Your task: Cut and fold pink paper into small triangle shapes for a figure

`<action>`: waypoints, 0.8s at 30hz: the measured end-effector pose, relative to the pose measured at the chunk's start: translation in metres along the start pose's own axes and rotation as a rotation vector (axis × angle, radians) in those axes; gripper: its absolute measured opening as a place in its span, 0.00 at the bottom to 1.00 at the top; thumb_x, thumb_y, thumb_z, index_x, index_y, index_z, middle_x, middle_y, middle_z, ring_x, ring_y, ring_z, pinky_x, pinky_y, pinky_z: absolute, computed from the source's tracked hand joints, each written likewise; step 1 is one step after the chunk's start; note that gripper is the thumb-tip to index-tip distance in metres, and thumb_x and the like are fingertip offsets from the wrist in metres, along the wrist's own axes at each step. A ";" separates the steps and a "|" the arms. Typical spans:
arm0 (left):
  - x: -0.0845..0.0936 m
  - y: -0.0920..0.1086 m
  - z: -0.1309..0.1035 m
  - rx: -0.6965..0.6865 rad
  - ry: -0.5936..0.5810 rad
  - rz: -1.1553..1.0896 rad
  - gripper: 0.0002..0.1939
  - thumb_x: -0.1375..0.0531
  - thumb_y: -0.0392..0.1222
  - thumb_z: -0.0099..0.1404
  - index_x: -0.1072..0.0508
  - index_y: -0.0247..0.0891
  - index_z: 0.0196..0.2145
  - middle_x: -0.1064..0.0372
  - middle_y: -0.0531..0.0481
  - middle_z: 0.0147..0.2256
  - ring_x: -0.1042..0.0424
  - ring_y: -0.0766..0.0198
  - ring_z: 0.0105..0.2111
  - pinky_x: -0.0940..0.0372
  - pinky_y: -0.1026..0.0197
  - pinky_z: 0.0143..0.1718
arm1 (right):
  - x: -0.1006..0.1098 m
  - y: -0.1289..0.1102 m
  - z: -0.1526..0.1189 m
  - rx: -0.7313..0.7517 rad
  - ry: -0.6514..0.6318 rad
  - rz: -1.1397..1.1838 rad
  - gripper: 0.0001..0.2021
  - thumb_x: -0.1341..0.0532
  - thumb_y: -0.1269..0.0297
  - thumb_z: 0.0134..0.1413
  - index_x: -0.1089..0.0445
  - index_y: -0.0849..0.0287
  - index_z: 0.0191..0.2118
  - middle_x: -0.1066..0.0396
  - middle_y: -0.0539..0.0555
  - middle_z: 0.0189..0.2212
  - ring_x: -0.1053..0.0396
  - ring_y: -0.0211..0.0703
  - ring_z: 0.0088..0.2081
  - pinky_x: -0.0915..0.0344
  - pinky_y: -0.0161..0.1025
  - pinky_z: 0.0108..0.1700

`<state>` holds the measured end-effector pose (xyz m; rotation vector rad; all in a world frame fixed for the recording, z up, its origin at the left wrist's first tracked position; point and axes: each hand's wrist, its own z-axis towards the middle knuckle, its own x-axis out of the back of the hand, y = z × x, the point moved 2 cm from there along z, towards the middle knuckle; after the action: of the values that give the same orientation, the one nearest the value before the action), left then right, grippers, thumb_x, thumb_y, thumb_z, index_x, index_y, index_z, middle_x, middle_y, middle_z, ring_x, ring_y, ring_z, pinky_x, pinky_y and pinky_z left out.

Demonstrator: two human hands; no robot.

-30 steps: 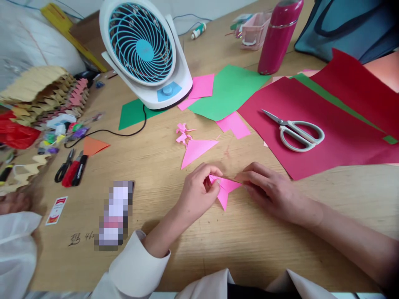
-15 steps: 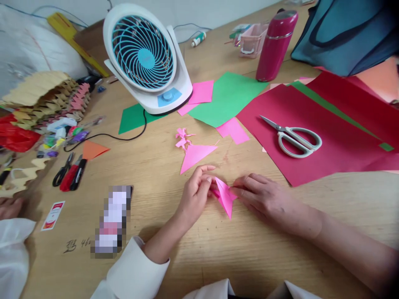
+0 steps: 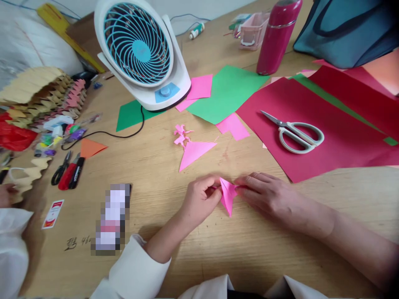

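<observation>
Between my hands is a folded piece of pink paper [image 3: 228, 195], with pointed flaps and one tip hanging down. My left hand [image 3: 202, 195] pinches its left side between thumb and fingers. On the other side, my right hand [image 3: 264, 193] grips the paper's right edge with closed fingertips, which partly hide it. Just beyond them lies a flat pink paper triangle [image 3: 197, 153]. Small curly pink paper cuttings [image 3: 181, 135] sit at that triangle's upper left corner.
White-handled scissors [image 3: 296, 132] rest on dark red paper [image 3: 280, 162] to the right. A fan [image 3: 141, 50] stands at the back beside green paper [image 3: 226, 97] and near a magenta bottle [image 3: 277, 39]. Leftward are a phone [image 3: 112, 220], cutters [image 3: 70, 172] and another person's hand [image 3: 6, 195].
My left hand's fingers, raised and looser before, have closed down onto the left side of the pink paper. My right hand keeps its grip. The whole view has shifted slightly.
</observation>
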<state>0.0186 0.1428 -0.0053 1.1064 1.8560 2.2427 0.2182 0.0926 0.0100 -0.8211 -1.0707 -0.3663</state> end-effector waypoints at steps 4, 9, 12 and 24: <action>0.001 0.007 -0.003 -0.194 -0.057 0.064 0.13 0.45 0.25 0.62 0.23 0.38 0.36 0.23 0.48 0.38 0.25 0.62 0.40 0.31 0.59 0.43 | 0.001 -0.001 0.001 0.027 -0.040 -0.064 0.14 0.52 0.73 0.67 0.29 0.61 0.43 0.30 0.62 0.44 0.33 0.52 0.46 0.31 0.49 0.45; 0.000 0.010 -0.012 -0.406 -0.117 0.229 0.16 0.44 0.29 0.67 0.27 0.36 0.51 0.25 0.43 0.49 0.28 0.60 0.52 0.34 0.53 0.55 | 0.003 -0.001 -0.002 0.046 0.004 -0.139 0.14 0.51 0.72 0.66 0.28 0.60 0.40 0.32 0.60 0.37 0.36 0.49 0.38 0.34 0.45 0.38; 0.000 0.014 -0.017 -0.508 -0.137 0.387 0.17 0.45 0.30 0.68 0.30 0.32 0.54 0.26 0.40 0.52 0.29 0.60 0.54 0.33 0.53 0.56 | 0.004 0.001 -0.005 0.027 0.040 -0.121 0.14 0.49 0.73 0.65 0.29 0.58 0.32 0.33 0.58 0.33 0.37 0.47 0.34 0.38 0.43 0.35; -0.011 0.013 -0.034 -0.555 -0.337 0.943 0.28 0.50 0.46 0.74 0.42 0.24 0.64 0.47 0.38 0.66 0.39 0.54 0.61 0.41 0.52 0.61 | 0.028 0.025 -0.025 -0.321 0.349 -0.073 0.05 0.40 0.69 0.61 0.28 0.57 0.34 0.34 0.52 0.30 0.35 0.39 0.29 0.41 0.38 0.30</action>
<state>0.0144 0.1052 -0.0010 2.3039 0.5153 2.4255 0.2629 0.0939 0.0187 -0.9610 -0.7252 -0.7288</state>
